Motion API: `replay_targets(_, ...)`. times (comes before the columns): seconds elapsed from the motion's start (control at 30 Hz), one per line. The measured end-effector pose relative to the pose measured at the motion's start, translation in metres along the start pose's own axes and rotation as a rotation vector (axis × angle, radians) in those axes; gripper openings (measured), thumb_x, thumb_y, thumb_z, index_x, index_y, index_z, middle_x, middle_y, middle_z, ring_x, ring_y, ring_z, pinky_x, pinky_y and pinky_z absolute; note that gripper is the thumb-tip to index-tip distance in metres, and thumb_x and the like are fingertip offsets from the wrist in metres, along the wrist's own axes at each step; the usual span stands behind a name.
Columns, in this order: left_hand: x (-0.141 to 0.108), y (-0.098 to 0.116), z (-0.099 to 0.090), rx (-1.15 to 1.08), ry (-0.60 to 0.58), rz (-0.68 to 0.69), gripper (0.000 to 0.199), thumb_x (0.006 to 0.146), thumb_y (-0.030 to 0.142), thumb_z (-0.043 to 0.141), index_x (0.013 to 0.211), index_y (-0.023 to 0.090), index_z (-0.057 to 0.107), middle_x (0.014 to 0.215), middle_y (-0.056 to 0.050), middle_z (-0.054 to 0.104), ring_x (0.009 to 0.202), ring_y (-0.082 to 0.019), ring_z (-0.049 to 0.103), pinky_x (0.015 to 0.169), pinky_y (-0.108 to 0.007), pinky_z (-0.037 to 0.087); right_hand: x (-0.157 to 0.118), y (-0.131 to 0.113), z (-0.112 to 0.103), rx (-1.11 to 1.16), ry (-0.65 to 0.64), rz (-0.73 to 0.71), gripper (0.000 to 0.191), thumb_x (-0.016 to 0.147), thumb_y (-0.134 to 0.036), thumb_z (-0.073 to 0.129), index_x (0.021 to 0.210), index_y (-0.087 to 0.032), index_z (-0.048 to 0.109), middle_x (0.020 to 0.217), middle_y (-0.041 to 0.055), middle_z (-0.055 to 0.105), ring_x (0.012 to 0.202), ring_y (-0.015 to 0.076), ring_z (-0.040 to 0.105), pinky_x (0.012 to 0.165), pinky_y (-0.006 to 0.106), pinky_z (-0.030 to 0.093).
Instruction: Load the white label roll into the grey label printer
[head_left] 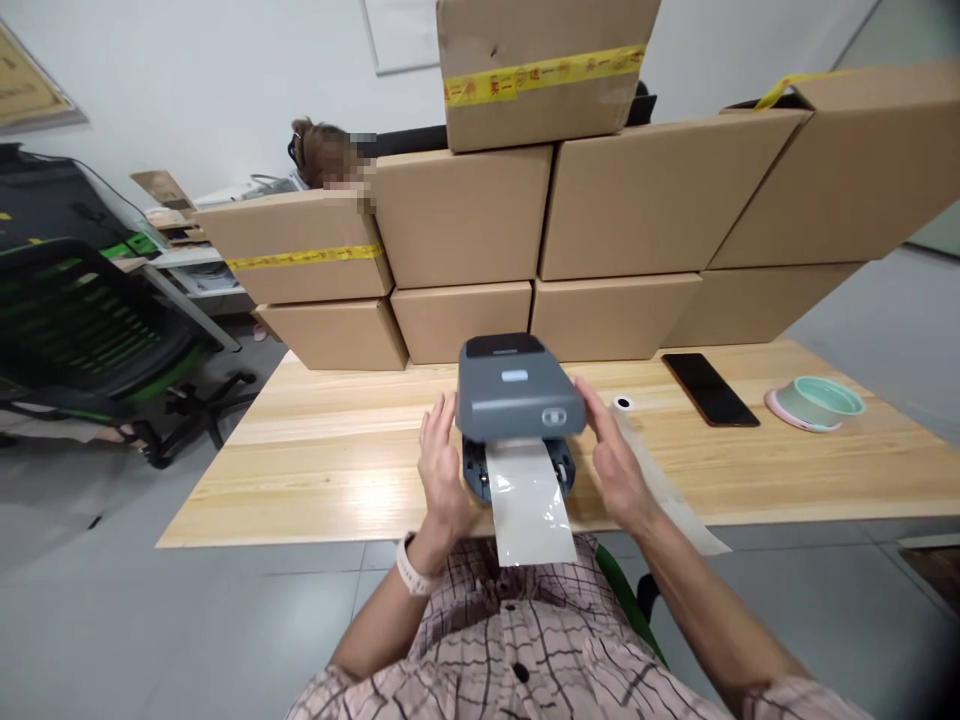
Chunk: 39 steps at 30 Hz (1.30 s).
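A dark grey label printer (517,390) stands near the table's front edge with its lid raised from the base. A strip of white glossy label paper (529,510) comes out of its front and hangs past the table edge. On the printer's left side, my left hand (444,470) presses its fingers against the lid. My right hand (619,460) grips the lid's right side, fingers along the edge. The inside of the printer is mostly hidden under the lid. Beside my right hand lies a small paper roll (622,404) with its unrolled strip (667,490) trailing over the table edge.
On the wooden table (315,450), cardboard boxes (461,215) are stacked along the back. A black phone (709,388) and a round teal-and-pink tape roll or dish (817,402) lie at right. A person's head (326,155) shows behind the boxes. An office chair (97,320) stands left.
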<state>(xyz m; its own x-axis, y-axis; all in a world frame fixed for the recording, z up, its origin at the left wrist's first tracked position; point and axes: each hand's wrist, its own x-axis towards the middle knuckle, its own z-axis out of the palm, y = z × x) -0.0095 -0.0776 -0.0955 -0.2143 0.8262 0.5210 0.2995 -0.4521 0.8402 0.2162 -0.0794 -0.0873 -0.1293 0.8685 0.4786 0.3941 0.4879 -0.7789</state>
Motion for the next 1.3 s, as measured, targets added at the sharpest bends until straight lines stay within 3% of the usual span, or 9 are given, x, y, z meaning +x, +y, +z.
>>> replay_targets(0.2,0.075,-0.009,0.010,-0.139,0.069,-0.074,0.046,0.096,0.044,0.062,0.136,0.022,0.066,0.143,-0.012,0.066,0.134,-0.026,0.060,0.116,-0.045,0.045,0.101,-0.015,0.003,-0.232,0.177,-0.178,0.080,0.102,-0.071,0.031,0.168,-0.033,0.004,0.176,0.0101,0.018,0.162,0.0357,0.015,0.128,0.070,0.016)
replay_targets(0.37,0.064,-0.033,0.012,0.089,-0.095,-0.301,0.059,0.085,0.037,0.069,0.140,0.017,0.061,0.137,-0.017,0.063,0.116,-0.027,0.063,0.092,-0.040,0.054,0.177,0.002,0.007,-0.305,0.208,-0.219,0.084,0.101,-0.072,0.035,0.167,-0.029,0.005,0.174,0.0147,0.021,0.159,0.0376,0.024,0.125,0.070,0.021)
replay_targets(0.5,0.054,-0.032,0.008,0.352,-0.264,-0.315,0.071,0.079,0.036,0.071,0.145,0.014,0.056,0.110,-0.011,0.066,0.088,-0.023,0.063,0.081,-0.038,0.051,0.215,0.018,0.001,-0.342,0.124,-0.194,0.087,0.100,-0.071,0.040,0.166,-0.024,0.009,0.172,0.0170,0.026,0.156,0.0378,0.031,0.123,0.067,0.030)
replay_targets(0.63,0.064,-0.019,0.004,0.478,-0.433,-0.372,0.067,0.082,0.033,0.063,0.146,0.015,0.056,0.081,-0.002,0.065,0.078,-0.022,0.063,0.073,-0.032,0.045,0.203,0.005,-0.002,-0.470,0.203,-0.321,0.087,0.098,-0.067,0.047,0.167,-0.025,0.015,0.173,0.0145,0.024,0.158,0.0406,0.026,0.122,0.069,0.029)
replay_targets(0.7,0.069,-0.015,0.003,0.524,-0.496,-0.388,0.069,0.081,0.031,0.061,0.148,0.016,0.054,0.074,-0.001,0.065,0.075,-0.024,0.064,0.069,-0.031,0.043,0.181,-0.004,-0.001,-0.498,0.150,-0.422,0.084,0.098,-0.060,0.051,0.167,-0.027,0.018,0.167,0.0132,0.038,0.151,0.0391,0.040,0.121,0.065,0.034)
replay_targets(0.8,0.074,-0.013,0.003,0.590,-0.557,-0.365,0.070,0.080,0.029,0.058,0.149,0.017,0.052,0.073,-0.002,0.069,0.076,-0.026,0.068,0.068,-0.032,0.043,0.148,-0.004,0.007,-0.462,-0.218,-0.417,0.091,0.095,-0.050,0.060,0.169,-0.026,0.013,0.137,0.0122,0.069,0.120,0.0351,0.067,0.104,0.055,0.052)
replay_targets(0.9,0.075,-0.013,0.004,0.638,-0.575,-0.350,0.072,0.080,0.028,0.056,0.151,0.015,0.050,0.080,-0.007,0.074,0.081,-0.029,0.069,0.070,-0.033,0.044,0.132,0.008,0.019,-0.504,-0.587,-0.303,0.109,0.086,-0.046,0.071,0.170,-0.023,0.004,0.127,0.0134,0.075,0.109,0.0351,0.072,0.089,0.049,0.057)
replay_targets(1.1,0.076,-0.009,0.004,0.625,-0.613,-0.363,0.073,0.080,0.024,0.052,0.152,0.013,0.048,0.090,-0.010,0.077,0.083,-0.029,0.070,0.073,-0.034,0.044,0.143,0.015,0.042,-0.624,-0.842,-0.135,0.120,0.073,-0.033,0.081,0.169,-0.016,0.010,0.130,0.0226,0.072,0.111,0.0412,0.072,0.091,0.050,0.053)
replay_targets(1.3,0.073,-0.012,0.003,0.555,-0.589,-0.365,0.072,0.081,0.025,0.053,0.152,0.016,0.048,0.079,-0.005,0.072,0.075,-0.027,0.066,0.070,-0.033,0.043,0.148,-0.001,-0.010,-0.210,-0.844,-0.135,0.125,0.072,-0.037,0.081,0.169,-0.024,0.005,0.145,0.0154,0.061,0.116,0.0311,0.068,0.100,0.043,0.053)
